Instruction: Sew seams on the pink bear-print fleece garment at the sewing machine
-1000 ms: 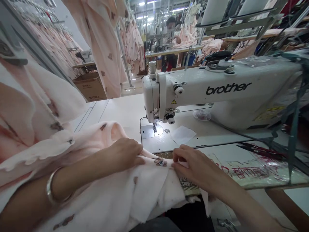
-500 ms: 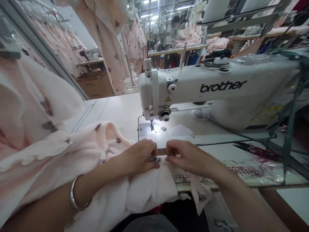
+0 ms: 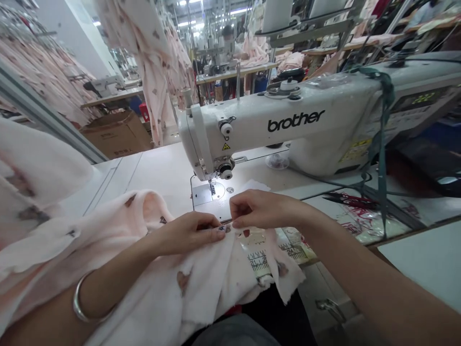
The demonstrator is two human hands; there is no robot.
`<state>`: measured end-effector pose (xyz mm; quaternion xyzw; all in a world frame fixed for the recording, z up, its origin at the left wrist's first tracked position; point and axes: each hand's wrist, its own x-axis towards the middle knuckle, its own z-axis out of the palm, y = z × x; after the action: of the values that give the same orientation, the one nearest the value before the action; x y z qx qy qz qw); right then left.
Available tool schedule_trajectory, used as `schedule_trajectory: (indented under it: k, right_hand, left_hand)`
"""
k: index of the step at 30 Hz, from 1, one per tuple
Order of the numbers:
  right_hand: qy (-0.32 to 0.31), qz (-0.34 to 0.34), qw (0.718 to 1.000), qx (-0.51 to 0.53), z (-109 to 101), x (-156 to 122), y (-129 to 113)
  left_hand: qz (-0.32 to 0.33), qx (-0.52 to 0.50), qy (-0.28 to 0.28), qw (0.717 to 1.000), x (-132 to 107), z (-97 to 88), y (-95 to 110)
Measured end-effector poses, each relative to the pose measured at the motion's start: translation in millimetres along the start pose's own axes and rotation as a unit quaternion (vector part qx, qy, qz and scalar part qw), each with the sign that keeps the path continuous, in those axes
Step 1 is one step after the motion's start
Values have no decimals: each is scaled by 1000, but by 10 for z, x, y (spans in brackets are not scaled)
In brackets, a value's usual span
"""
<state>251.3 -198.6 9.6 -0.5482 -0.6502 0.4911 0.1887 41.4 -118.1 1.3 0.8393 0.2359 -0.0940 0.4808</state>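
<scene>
A pale pink fleece garment (image 3: 151, 259) with small brown prints lies across my lap and the front of the sewing table. My left hand (image 3: 187, 233), a silver bangle on its wrist, pinches the fabric's edge with closed fingers. My right hand (image 3: 257, 209) pinches the same edge just to the right, almost touching the left. Both sit a little in front of the needle plate (image 3: 207, 192) of the white Brother sewing machine (image 3: 288, 127). A printed ruler strip (image 3: 259, 262) shows on the table edge beneath the fabric.
Dark snips (image 3: 345, 199) lie on the table right of my hands, beside a hanging green strap (image 3: 382, 154). A white cloth scrap (image 3: 254, 185) lies by the needle plate. Pink garments hang behind; a cardboard box (image 3: 115, 134) stands at back left. Another person sews in the distance.
Both hands moved closer together and toward the needle plate, drawing the fabric edge up with them. My view swung right, so the machine now sits further left.
</scene>
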Motion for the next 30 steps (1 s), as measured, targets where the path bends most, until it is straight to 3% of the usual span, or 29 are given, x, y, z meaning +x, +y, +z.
schedule_trajectory:
  k: [13,19,24,30]
  right_hand:
    - [28,-12,999,-18,32,-38,38]
    - [24,-19,1000,1,64,-51,131]
    - [18,8,1000,14,129,-117,144]
    - [48,38,994,86,268,-128,153]
  left_hand:
    - [-44,-73,29,996,55,132,-26]
    - [-57,-115,85,988,69,242,-3]
    - [-41,-87,140,986,46,295,70]
    - [-25,-32,154,987,5,276,91]
